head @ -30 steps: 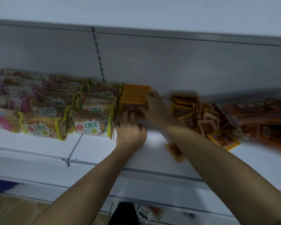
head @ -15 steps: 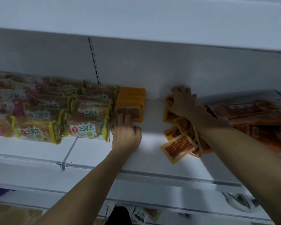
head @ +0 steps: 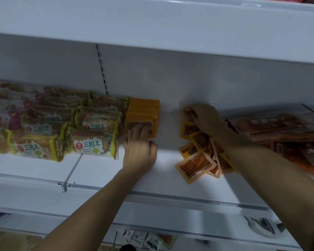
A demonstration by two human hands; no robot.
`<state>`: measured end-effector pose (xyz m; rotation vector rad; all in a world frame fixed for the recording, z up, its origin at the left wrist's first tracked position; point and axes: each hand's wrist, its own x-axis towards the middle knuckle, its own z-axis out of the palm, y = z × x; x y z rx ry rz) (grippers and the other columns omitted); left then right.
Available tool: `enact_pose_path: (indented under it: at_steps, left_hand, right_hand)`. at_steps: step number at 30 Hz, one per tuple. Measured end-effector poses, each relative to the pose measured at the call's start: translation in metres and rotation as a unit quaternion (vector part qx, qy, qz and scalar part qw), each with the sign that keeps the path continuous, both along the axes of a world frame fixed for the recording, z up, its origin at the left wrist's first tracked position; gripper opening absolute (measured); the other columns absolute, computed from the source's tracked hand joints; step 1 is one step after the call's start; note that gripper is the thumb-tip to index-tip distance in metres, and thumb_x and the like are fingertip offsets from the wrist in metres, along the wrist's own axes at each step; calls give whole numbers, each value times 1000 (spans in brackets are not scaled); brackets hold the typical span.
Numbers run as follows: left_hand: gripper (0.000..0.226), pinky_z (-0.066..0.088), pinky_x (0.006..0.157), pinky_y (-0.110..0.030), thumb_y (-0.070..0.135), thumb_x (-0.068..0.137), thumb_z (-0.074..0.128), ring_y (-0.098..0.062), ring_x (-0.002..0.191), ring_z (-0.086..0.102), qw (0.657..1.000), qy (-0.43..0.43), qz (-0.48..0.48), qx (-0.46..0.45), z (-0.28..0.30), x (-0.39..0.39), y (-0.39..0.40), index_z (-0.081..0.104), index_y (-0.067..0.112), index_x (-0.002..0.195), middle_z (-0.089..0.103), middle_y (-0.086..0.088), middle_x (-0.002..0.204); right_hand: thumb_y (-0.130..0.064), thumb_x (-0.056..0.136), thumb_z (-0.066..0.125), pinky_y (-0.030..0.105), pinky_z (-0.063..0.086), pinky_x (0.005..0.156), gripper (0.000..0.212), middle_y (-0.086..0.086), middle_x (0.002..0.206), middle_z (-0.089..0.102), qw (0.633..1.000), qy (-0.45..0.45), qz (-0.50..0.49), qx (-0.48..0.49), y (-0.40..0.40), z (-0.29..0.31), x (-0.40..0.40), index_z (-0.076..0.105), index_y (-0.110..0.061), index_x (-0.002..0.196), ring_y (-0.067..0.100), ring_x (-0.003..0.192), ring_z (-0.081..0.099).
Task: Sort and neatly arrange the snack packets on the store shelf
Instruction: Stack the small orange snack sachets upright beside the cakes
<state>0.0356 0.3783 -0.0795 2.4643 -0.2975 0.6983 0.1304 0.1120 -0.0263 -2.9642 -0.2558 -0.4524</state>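
Your left hand [head: 140, 151] presses flat fingers on the upright orange packet row [head: 142, 116]; your right hand [head: 205, 118] curls into the loose packet pile [head: 198, 153], grasp unclear. Lifting carelessly may scatter packets off the shelf [head: 152, 180].

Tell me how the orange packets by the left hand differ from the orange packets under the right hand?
The orange packets by the left hand stand in one tidy, squared-up row, while the orange packets under the right hand lie scattered in a loose heap, tilted every which way. The left hand rests fingertips on the front of its row; the right hand reaches into the back of its heap. Both groups look like the same small orange snack packets, on the same white shelf.
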Motion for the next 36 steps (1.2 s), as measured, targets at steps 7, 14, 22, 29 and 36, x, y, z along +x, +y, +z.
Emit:
enact_pose_path:
  at_steps: [7,14,22,29,36]
  left_hand:
    - [28,50,84,-33,24,97,51,-16,104,64,920,145,-175,-319,28,-9,-25,61,19,123,67,1,113]
    - [49,51,101,-47,41,101,55,-29,126,61,514,424,-215,-715,55,-1,-62,60,8,137,65,-14,134]
    - [34,60,84,-52,8,102,59,-33,114,69,714,334,-181,-589,38,-14,-30,58,28,129,70,-9,127]
    - [73,56,95,-54,16,78,82,-32,115,69,775,314,-238,-493,21,-27,-6,49,36,140,72,-6,123]
    - [55,59,94,-38,17,97,69,-18,115,69,851,256,-246,-388,20,-31,8,45,23,146,69,3,124]
  right_hand:
    - [-16,99,46,45,46,108,42,12,135,66,977,-174,118,34,20,9,-61,64,-6,135,32,129,59]
    - [-10,91,59,50,44,111,38,14,136,65,954,-217,178,107,64,-13,-114,69,-2,126,31,135,53]
    - [-31,85,73,30,50,97,48,3,134,54,911,-160,37,379,60,-13,-143,57,-17,128,18,126,54]
    - [-30,76,89,3,46,71,60,-17,112,63,887,86,-8,453,63,-1,-139,52,-31,123,-3,99,60]
    - [-29,78,89,1,42,72,53,-13,104,62,903,40,-22,427,60,-21,-148,57,-21,120,-3,91,58]
